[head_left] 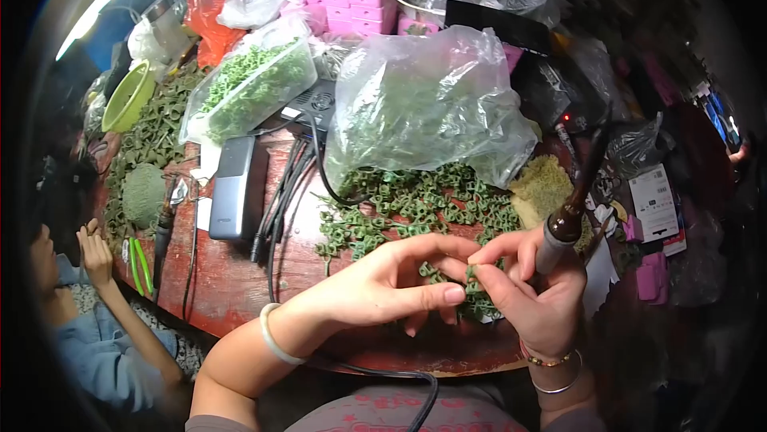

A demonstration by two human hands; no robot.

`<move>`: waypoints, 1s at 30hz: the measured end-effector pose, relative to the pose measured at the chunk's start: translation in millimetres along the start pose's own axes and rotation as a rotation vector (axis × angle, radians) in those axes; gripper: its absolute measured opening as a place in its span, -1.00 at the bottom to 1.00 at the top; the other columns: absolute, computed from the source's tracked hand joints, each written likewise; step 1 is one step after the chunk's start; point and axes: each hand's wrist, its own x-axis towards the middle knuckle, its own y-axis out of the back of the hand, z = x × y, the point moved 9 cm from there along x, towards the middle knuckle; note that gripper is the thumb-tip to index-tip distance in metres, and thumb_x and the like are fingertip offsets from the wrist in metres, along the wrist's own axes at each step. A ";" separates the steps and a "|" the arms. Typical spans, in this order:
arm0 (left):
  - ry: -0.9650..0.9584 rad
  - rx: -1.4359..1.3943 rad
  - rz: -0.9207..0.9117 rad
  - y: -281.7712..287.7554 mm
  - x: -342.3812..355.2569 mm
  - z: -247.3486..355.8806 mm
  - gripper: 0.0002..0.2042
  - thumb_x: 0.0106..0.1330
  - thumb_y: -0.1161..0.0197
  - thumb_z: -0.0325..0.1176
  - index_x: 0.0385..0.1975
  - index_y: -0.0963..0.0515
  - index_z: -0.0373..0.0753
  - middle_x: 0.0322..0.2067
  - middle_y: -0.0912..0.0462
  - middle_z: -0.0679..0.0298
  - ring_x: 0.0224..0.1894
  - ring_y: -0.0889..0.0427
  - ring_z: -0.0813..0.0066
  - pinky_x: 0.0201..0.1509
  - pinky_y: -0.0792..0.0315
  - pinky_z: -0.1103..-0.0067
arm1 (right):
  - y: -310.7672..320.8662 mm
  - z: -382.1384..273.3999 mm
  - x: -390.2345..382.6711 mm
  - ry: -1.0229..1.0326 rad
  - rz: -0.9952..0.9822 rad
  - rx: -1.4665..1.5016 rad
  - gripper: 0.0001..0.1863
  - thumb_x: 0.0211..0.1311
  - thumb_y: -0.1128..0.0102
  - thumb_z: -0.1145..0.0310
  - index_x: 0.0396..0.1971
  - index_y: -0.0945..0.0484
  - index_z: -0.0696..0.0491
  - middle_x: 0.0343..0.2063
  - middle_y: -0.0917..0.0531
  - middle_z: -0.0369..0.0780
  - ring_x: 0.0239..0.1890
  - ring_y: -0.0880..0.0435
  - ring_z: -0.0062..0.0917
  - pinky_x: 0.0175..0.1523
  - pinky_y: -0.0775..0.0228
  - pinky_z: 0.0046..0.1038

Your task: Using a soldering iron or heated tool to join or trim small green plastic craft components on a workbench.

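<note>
My left hand [391,276] is curled around some small dark-green pieces [431,272], its thumb and fingertips close to my right hand. Between thumb and forefinger, my right hand [535,288] pinches a small green piece [470,272]. That same hand also grips a thick pen-like tool [566,224] with a dark brown and grey handle, resembling a soldering iron; its tip cannot be made out. Beyond both hands a heap of the same looped green pieces [407,204] lies on the red table [216,304].
A large clear bag [431,104] of green pieces lies behind the heap, beside a yellow sponge [542,188]. Leftward are a grey power bank [238,188], black cables [286,200], a clear tub [252,84] and green-handled pliers [140,266]. Another person [112,320] sits at the left.
</note>
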 end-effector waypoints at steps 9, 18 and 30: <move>-0.180 0.061 0.282 31.4 -6.0 9.9 -0.69 0.21 -0.36 -0.43 -0.05 -0.51 -0.24 -0.39 -0.46 0.43 -0.44 -0.48 0.75 -0.51 -0.40 0.78 | 31.9 2.7 -25.3 -0.033 0.204 -0.187 -0.76 0.10 -0.35 0.56 -0.23 -0.51 0.15 -0.34 -0.64 -0.35 -0.54 -0.30 -0.90 -0.42 -0.17 -0.78; -0.284 0.034 0.320 29.1 -5.4 18.2 -0.76 0.17 -0.33 -0.60 -0.15 -0.56 -0.33 -0.14 -0.55 0.24 -0.33 -0.58 0.61 -0.44 -0.53 0.70 | 127.7 -15.6 -65.4 0.048 0.488 -1.339 -0.80 0.23 -0.24 0.41 -0.27 -0.53 0.24 -0.48 -0.60 -0.08 -0.48 -0.56 -0.29 -0.34 -0.37 -0.36; -0.421 0.236 0.372 33.9 -4.8 20.4 -0.77 0.20 -0.27 -0.64 -0.13 -0.56 -0.35 -0.15 -0.48 0.24 -0.23 -0.57 0.58 -0.35 -0.60 0.68 | 49.9 4.0 -62.1 0.260 0.242 -1.012 -0.60 0.19 -0.29 0.07 -0.35 -0.53 0.17 -0.60 -0.52 -0.20 -0.61 -0.53 -0.35 -0.50 -0.33 -0.41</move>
